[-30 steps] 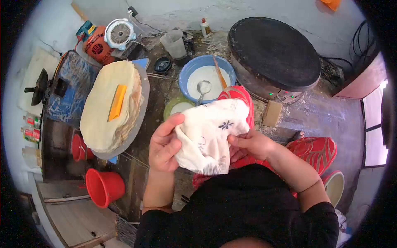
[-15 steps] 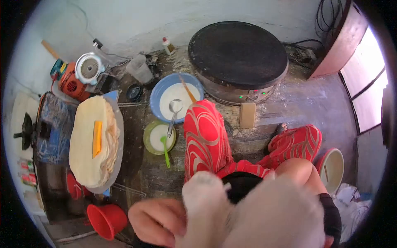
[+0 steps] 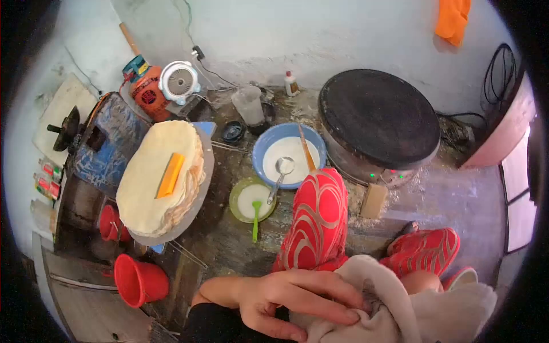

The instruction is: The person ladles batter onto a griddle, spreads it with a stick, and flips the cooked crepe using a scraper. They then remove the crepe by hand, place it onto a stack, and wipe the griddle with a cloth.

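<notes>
My left hand (image 3: 303, 297) reaches in from the lower left, its fingers closed on a pale, greyish-white cloth (image 3: 394, 300) over my lap. The cloth is bunched, with a fold looping up beside the fingertips. My right hand does not show; the cloth covers much of the lower right. Ahead of the cloth are my knees in red patterned fabric (image 3: 320, 223). Farther forward stand a blue basin (image 3: 258, 154) of white batter with a metal ladle (image 3: 273, 186) and a wooden stick (image 3: 305, 146), and a green bowl (image 3: 234, 208) with a green spatula (image 3: 255, 228).
A round black griddle (image 3: 377, 114) stands at the back right, with a tan block (image 3: 374, 201) before it. To the left, a yellow scraper (image 3: 170, 176) lies on stacked thin pancakes (image 3: 151, 171). Red buckets (image 3: 137, 280), a small fan (image 3: 179, 83) and an orange cloth (image 3: 452, 20) also show.
The view has swung, so the surroundings sit further right. The cloth, blurred and raised before, is now lower and in focus. My left hand now shows on top of it.
</notes>
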Motion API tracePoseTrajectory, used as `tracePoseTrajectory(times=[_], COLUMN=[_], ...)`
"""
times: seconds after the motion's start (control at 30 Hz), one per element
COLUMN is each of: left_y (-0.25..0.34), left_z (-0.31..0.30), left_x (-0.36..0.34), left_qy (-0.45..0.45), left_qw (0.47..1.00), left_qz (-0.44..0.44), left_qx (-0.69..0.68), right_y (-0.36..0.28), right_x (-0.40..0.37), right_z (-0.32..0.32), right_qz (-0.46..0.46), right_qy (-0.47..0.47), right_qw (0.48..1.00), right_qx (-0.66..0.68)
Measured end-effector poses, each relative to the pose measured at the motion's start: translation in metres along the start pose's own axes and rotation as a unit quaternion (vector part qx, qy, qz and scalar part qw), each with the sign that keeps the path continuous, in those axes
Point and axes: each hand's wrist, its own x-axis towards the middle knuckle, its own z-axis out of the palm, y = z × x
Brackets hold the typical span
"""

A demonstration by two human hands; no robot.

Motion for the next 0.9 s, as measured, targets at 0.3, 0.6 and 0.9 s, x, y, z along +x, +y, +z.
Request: tracePoseTrajectory(times=[0.3,0.6,0.9], left_y=[-0.044,-0.010,0.009], left_z=[0.022,-0.004,0.001], left_x=[0.029,0.033,0.035], left_qy=[-0.038,-0.085,0.007], left_qw=[0.846,0.994,0.994], left_qz=[0.070,-0.059,-0.064], left_qx=[-0.527,0.018,0.083], right_y=[-0.045,-0.025,-0.040], right_x=[-0.022,-0.028,-0.047], right_z=[-0.004,-0.012,-0.001], right_qz=[0.154,0.237,0.197], right_qy=[0.018,0.054,0.079], right_qw=[0.987,0.967,0.974], right_qx=[0.038,0.080,0.077])
